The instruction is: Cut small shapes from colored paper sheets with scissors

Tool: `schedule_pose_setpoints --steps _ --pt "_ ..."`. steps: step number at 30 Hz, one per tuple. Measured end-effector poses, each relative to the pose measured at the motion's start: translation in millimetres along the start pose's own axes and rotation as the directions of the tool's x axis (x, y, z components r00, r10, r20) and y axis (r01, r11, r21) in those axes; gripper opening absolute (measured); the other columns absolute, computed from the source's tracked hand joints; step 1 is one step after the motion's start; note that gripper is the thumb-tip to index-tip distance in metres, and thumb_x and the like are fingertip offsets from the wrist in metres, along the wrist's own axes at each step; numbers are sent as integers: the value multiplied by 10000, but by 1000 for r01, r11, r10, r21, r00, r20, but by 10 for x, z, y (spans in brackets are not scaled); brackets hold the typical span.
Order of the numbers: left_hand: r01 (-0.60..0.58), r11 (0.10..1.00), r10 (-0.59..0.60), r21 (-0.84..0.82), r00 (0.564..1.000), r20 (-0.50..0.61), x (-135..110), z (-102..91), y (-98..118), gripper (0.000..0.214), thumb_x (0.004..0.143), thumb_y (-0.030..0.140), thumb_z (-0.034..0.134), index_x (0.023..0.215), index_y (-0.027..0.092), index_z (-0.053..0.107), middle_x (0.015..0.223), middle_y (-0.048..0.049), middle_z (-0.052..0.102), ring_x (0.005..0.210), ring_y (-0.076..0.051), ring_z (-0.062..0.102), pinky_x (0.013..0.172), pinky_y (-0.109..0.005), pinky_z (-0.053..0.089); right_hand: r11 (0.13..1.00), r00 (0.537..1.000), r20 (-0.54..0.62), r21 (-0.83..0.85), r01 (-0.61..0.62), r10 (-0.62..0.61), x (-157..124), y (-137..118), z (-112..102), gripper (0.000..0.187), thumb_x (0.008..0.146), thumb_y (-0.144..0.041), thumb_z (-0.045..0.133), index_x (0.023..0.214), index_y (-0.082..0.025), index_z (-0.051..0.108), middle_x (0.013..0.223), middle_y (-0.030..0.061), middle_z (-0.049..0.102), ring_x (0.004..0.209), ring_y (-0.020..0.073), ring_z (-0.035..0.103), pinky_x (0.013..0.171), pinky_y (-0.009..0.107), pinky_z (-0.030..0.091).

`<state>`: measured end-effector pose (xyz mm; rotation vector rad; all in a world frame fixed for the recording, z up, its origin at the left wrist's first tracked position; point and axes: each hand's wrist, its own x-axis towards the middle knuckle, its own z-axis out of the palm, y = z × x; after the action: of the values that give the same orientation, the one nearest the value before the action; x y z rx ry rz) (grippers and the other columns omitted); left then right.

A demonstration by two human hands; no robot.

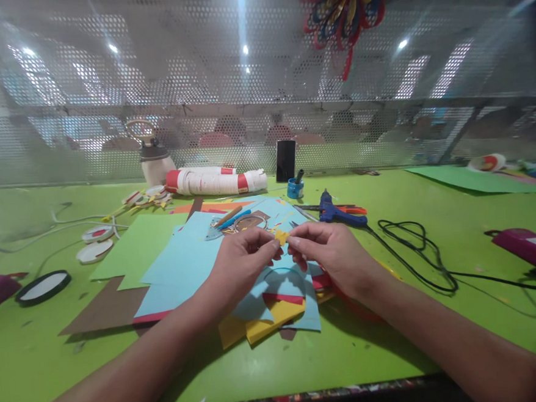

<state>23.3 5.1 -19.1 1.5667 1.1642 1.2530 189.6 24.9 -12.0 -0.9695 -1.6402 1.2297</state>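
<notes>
A small yellow paper piece (281,237), perhaps flower-shaped, is pinched between my two hands above the stacked paper. My left hand (248,254) grips its left edge between thumb and forefinger. On the other edge, the thumb and forefinger of my right hand (329,249) are closed the same way. Light blue paper sheets (184,256) lie beneath, with yellow paper (276,320) and some red under them. Just beyond my hands rest a blue pen (235,218), a brown stick and a clear protractor (212,230). Part of the paper stack is hidden by my hands and forearms.
A blue glue gun (342,213) lies at right, its black cord (432,263) looping toward a magenta device (528,247). Behind stand a phone (286,160), a blue jar (295,188), white paper-cup stacks (221,181) and a jug (154,163). Green paper (136,244) lies left.
</notes>
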Motion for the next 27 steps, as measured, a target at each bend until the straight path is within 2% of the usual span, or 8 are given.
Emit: schedule_pose_setpoints --steps 5,11,14,16,19,23,27 --pt "-27 998 27 51 1000 -14 14 -1 -25 157 769 270 622 660 158 640 640 -12 649 599 -132 557 585 -267 458 999 1000 15 36 -22 22 -11 -4 5 156 771 -303 666 741 -150 659 614 -16 593 538 94 508 523 239 427" --pt "-237 922 259 308 965 -34 0 24 -91 105 785 200 600 691 178 641 645 10 655 616 -133 580 591 -257 461 991 995 41 98 -91 88 -14 6 26 240 702 -370 745 665 -160 633 588 -15 577 511 95 490 495 250 414" --pt "-278 887 317 368 947 -47 -5 25 -114 93 800 182 588 723 180 641 672 9 667 621 -129 586 597 -251 462 968 989 61 206 -145 135 -14 8 31 237 674 -354 765 678 -155 638 593 -16 579 523 92 493 484 236 402" --pt "-291 870 336 397 941 -46 -5 19 -122 85 805 185 590 737 183 641 696 4 676 636 -132 594 601 -253 458 953 982 85 236 -187 172 -19 3 32 246 657 -351 779 680 -153 635 596 -20 573 533 91 495 476 227 395" --pt "-298 853 344 428 938 -33 -3 10 -122 81 805 183 595 741 181 644 703 -1 676 644 -136 594 595 -257 448 963 980 83 186 -195 182 -25 -8 32 244 661 -351 774 682 -151 634 605 -20 574 544 95 505 478 227 400" --pt "-294 877 323 381 946 -13 1 12 -116 77 800 182 603 739 173 649 711 -7 678 655 -134 594 613 -258 469 977 984 48 121 -176 171 -22 -18 31 187 708 -306 715 659 -152 620 584 -21 574 524 92 507 470 224 404" --pt "-277 888 307 367 951 -25 5 9 -118 73 792 186 609 731 182 648 721 -6 684 669 -140 604 625 -263 482 966 977 51 147 -214 209 -28 -26 34 161 693 -273 711 648 -158 609 585 -22 567 516 90 508 430 205 380"
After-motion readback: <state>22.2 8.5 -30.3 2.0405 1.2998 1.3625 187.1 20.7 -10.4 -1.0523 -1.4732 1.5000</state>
